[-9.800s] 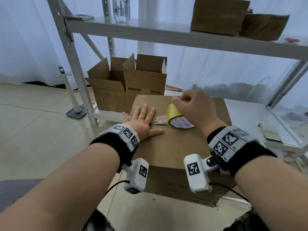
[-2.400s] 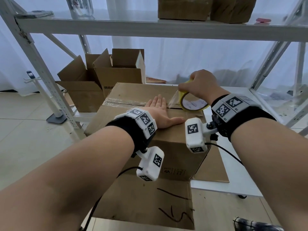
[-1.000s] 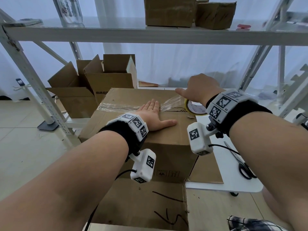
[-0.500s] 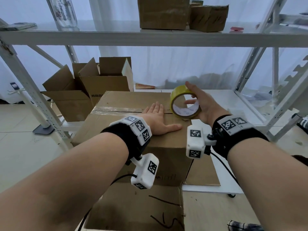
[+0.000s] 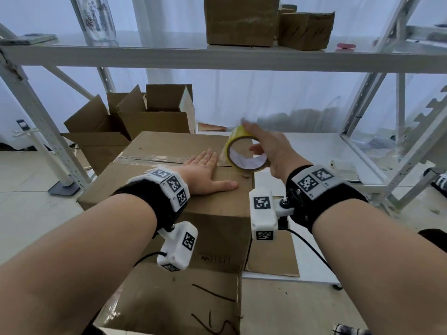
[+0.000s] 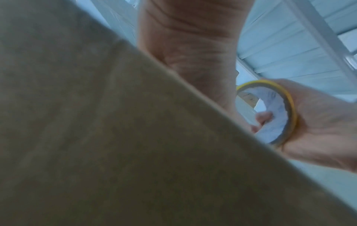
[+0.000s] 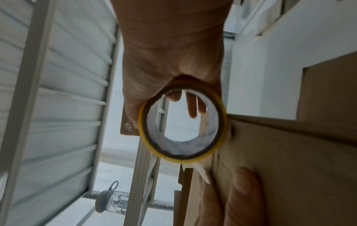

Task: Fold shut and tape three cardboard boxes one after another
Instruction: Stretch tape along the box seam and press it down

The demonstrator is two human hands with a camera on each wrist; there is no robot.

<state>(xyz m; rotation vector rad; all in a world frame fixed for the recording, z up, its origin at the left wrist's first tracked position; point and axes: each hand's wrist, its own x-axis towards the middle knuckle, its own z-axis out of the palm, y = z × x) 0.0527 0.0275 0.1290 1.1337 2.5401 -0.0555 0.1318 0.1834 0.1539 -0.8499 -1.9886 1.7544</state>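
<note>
Two hands are at work on our closed cardboard box: our left hand lies flat, fingers straight, on its taped top seam, while our right hand curls around the yellow tape roll at the box's right edge; blur hides whether tape remains attached.

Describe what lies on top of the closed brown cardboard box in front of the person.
On the closed brown cardboard box lie a clear tape strip along its seam and the flat left hand. The seam under that hand is hidden.
</note>
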